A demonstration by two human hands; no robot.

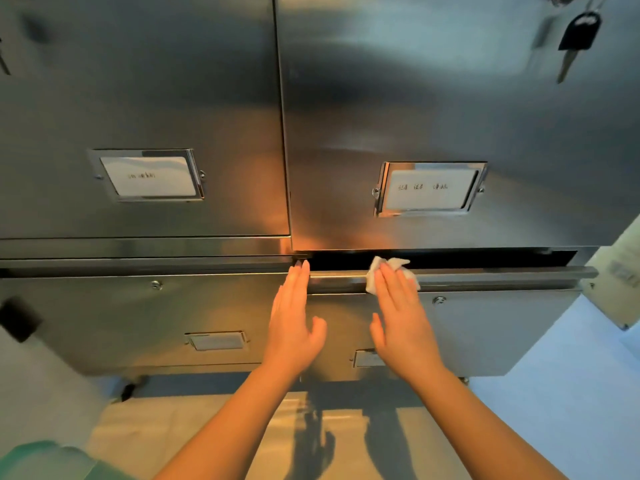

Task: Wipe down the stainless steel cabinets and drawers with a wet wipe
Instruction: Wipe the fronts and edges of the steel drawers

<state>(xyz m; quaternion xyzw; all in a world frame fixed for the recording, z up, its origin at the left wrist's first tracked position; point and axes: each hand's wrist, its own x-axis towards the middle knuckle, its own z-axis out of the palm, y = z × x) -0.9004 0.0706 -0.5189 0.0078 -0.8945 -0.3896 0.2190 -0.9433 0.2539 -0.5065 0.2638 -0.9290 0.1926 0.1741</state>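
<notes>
A stainless steel cabinet fills the view, with two upper doors [450, 116] and two lower drawers. The lower right drawer [502, 327] stands slightly pulled out, a dark gap above its top edge. My right hand [401, 317] lies flat with straight fingers on that drawer's top rim, pressing a crumpled white wet wipe [381, 271] against it. My left hand [294, 320] is flat too, fingers straight, fingertips touching the seam between the two drawers at the top left corner of the open one.
Label holders [429, 188] sit on both upper doors and both drawers. A black key [578, 36] hangs from a lock at the top right. The lower left drawer [121, 317] is closed. A pale object [620, 282] stands beside the cabinet on the right.
</notes>
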